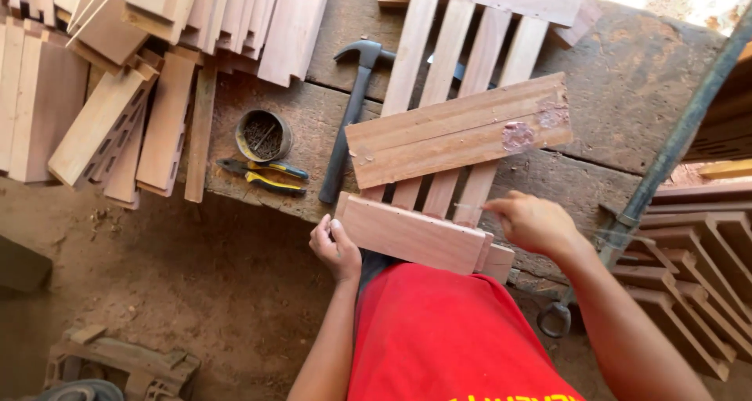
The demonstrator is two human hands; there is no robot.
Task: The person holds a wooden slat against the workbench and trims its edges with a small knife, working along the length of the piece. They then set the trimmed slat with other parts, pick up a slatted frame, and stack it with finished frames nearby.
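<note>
The landmark is the slatted wooden frame [446, 111], four pale slats lying on a worn workbench [627, 80] directly in front of the person in a red shirt [439, 338]. At the near end of the frame a reddish end rail [411, 233] sits across the slat ends, projecting past the bench edge. The left hand [337, 248] is at the left end of this rail, fingers curled and pressed against its end; contact is evident, but a full wrap around the wood cannot be confirmed. The right hand [533, 222] is at the right of the frame's near end, just above the rail, fingertips pinched together on a thin nail [468, 206] that points left over the slats. A loose grooved board [458, 131] lies tilted across the middle of the frame, with a patch of pinkish filler near its right end. Left of the frame, touching its edge, a black claw hammer [351, 111] lies with its head away from the person. Further left stand a round tin of nails [263, 135] and yellow-handled pliers [262, 175]. Beyond these, left of the frame, stacked cut boards [133, 64] overhang the bench. To the right of the frame, off the bench, notched wooden rails [689, 276] are stacked.
</note>
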